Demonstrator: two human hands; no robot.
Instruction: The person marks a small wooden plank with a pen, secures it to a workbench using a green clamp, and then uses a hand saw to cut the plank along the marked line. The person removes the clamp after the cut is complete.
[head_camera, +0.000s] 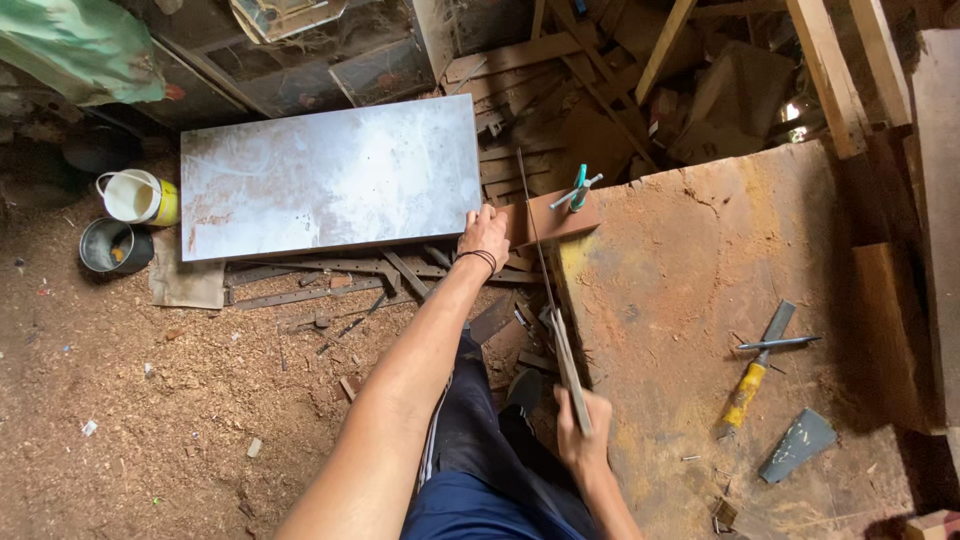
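Note:
A long grey board (330, 175) lies across the workbench edge, held by a teal clamp (578, 188) on a small brown wood block (556, 218). My left hand (485, 234), with a dark band at the wrist, presses on the board's right end next to the block. My right hand (580, 425) grips the handle of a hand saw (545, 285). Its thin blade runs up from the handle to the board's right edge, just beside my left hand.
The worn brown workbench (700, 300) carries a yellow-handled chisel (752, 375), a long nail (778, 343) and a grey wedge (798, 445). A white bucket (140, 197) and a dark tin (112, 246) stand on the sawdust floor at left. Scrap timber piles up behind.

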